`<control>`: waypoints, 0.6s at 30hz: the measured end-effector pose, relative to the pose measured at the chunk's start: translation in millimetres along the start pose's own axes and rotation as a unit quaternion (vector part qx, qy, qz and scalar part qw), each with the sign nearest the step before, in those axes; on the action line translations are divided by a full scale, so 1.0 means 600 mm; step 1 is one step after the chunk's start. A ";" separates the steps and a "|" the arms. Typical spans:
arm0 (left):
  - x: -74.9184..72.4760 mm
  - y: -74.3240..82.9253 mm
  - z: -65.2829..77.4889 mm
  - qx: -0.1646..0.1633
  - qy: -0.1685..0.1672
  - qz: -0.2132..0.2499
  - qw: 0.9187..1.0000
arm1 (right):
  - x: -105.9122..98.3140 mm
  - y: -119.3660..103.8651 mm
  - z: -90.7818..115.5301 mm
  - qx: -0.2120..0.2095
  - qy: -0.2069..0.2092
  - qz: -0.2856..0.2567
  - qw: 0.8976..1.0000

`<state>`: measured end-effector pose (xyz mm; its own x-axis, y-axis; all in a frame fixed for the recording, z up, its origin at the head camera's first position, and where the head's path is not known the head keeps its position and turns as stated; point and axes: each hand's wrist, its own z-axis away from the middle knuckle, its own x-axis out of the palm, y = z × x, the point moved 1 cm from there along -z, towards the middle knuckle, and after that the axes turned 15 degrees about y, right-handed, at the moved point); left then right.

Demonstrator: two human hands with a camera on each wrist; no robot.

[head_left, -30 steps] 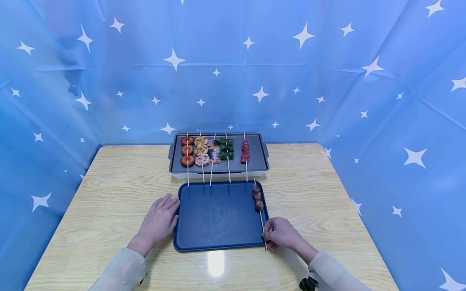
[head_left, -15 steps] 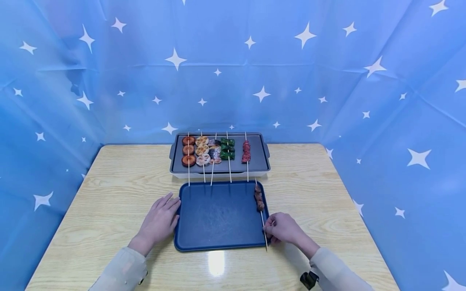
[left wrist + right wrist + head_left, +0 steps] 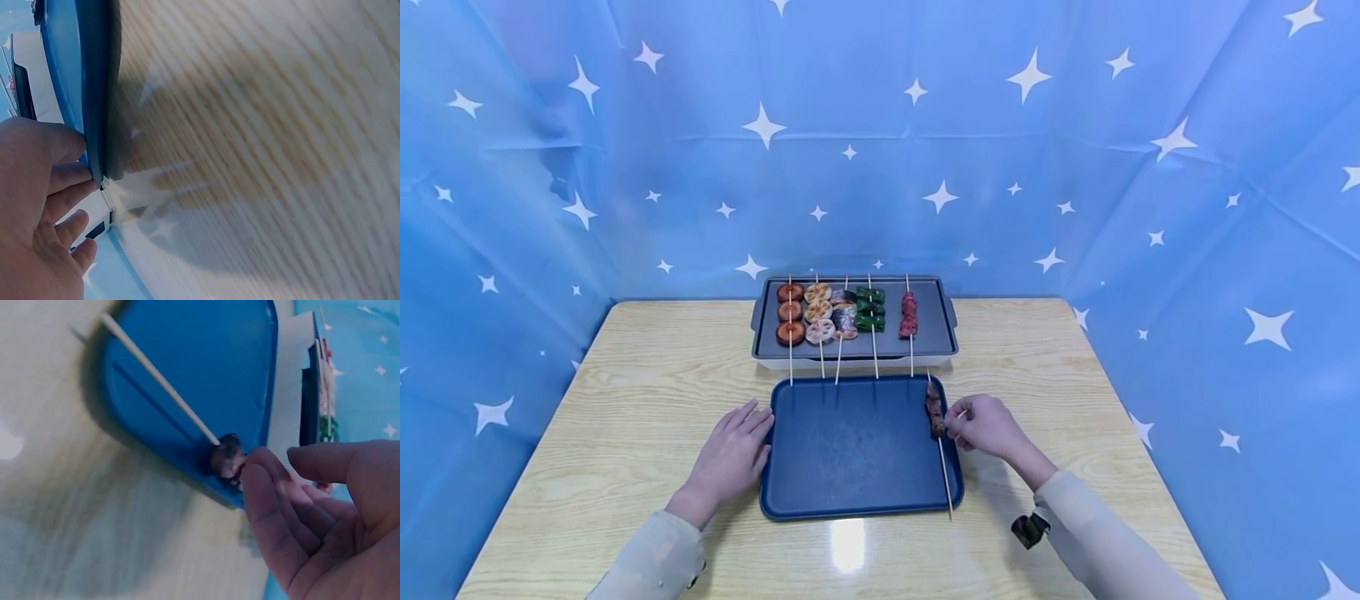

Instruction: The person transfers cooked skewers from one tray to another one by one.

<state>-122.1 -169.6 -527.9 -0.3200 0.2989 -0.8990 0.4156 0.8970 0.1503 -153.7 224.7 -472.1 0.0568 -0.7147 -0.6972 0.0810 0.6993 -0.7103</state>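
Note:
A dark blue tray (image 3: 857, 450) lies on the table. Along its right side rests a brown meat skewer (image 3: 936, 410), its bare stick crossing the front rim. My right hand (image 3: 988, 427) is just beside the meat, fingers bent. In the right wrist view its thumb stands apart from the fingers, and the fingertips (image 3: 259, 472) are at the meat (image 3: 226, 456); whether they touch it is unclear. My left hand (image 3: 730, 457) rests by the tray's left edge, fingers extended. In the left wrist view its fingertips (image 3: 90, 186) touch the tray's rim (image 3: 94, 94).
Behind the tray stands a grill plate (image 3: 936, 333) holding several skewers: brown round slices (image 3: 790, 311), lotus root (image 3: 818, 311), fish (image 3: 844, 318), green pepper (image 3: 870, 310) and red meat (image 3: 908, 315). Some sticks overhang toward the tray. A blue star-patterned curtain (image 3: 880, 167) surrounds the wooden table (image 3: 1052, 375).
My right hand has let go of the meat skewer's stick near the front of the tray and moved away from me, up beside the meat. The left hand stays in place.

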 end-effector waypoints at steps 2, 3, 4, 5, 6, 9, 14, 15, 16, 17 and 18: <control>0.000 0.000 0.001 -0.001 0.001 0.001 1.000 | 0.002 -0.008 -0.011 -0.003 0.003 -0.008 1.000; 0.000 0.000 0.001 -0.001 0.001 0.001 1.000 | 0.004 -0.013 -0.017 -0.006 0.007 -0.011 1.000; 0.000 0.000 0.001 -0.002 0.001 0.002 1.000 | 0.005 -0.018 -0.022 -0.010 0.010 -0.014 1.000; 0.001 0.000 0.001 -0.003 0.000 0.002 1.000 | 0.007 -0.022 -0.027 -0.012 0.014 -0.019 1.000; 0.001 0.000 0.001 -0.004 0.000 0.002 1.000 | 0.008 -0.027 -0.033 -0.015 0.017 -0.022 1.000; 0.003 -0.001 0.002 -0.006 -0.003 0.002 1.000 | 0.013 -0.041 -0.047 -0.017 0.037 -0.022 0.999; 0.004 -0.002 0.002 -0.008 0.001 0.006 1.000 | 0.020 -0.063 -0.068 -0.022 0.070 -0.016 0.997; 0.004 -0.002 0.002 -0.009 0.001 0.005 1.000 | 0.021 -0.068 -0.071 -0.026 0.078 -0.011 0.997; 0.004 -0.002 0.002 -0.010 0.000 0.005 1.000 | 0.023 -0.072 -0.074 -0.029 0.086 -0.007 0.996; 0.005 -0.002 0.002 -0.011 -0.002 0.004 1.000 | 0.025 -0.075 -0.076 -0.032 0.095 -0.001 0.995; 0.004 -0.002 0.002 -0.012 -0.005 0.003 1.000 | 0.028 -0.079 -0.078 -0.032 0.103 0.005 0.994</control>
<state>-122.5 -170.0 -530.9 -0.3093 0.3006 -0.9022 0.3965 0.9031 0.1649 -203.1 180.5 -454.7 -0.1492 -0.6934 -0.7050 0.0172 0.7110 -0.7030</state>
